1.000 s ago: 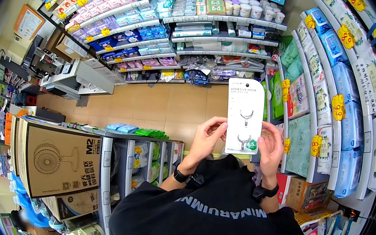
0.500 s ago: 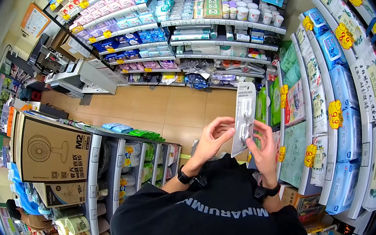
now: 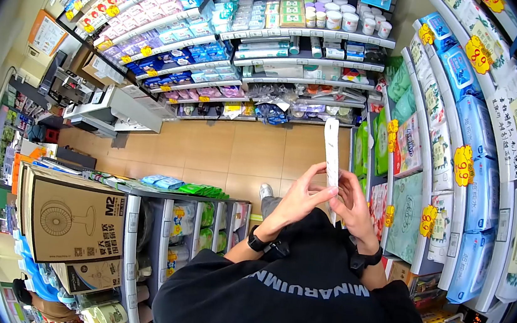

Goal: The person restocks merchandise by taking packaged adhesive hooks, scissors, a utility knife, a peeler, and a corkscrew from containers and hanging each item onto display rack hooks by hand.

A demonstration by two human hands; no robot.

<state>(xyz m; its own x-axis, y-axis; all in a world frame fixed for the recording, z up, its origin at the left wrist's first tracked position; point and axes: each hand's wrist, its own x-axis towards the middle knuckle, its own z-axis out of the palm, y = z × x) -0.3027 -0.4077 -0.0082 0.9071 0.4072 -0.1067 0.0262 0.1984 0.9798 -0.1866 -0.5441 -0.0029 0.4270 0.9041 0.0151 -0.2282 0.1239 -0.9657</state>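
A narrow white blister pack (image 3: 331,151) stands upright in front of my chest, turned nearly edge-on, so its face is mostly hidden. Silvery hooks showed in it a moment earlier. My left hand (image 3: 300,197) grips its left side low down, thumb across the front. From the other side, my right hand (image 3: 353,208) closes on the lower part, its thumb near the left thumb.
A shelf (image 3: 309,36) of cups and paper goods spans the back. Wet-wipe packs (image 3: 477,128) line the right shelving. To the left, a fan box (image 3: 73,214) stands on a low shelf unit. A person (image 3: 45,303) is at lower left. Tiled floor (image 3: 197,145) lies ahead.
The blister pack has been turned from showing its hooks to nearly edge-on. My hands have drawn closer together around its lower part and shifted slightly. A shoe now shows below.
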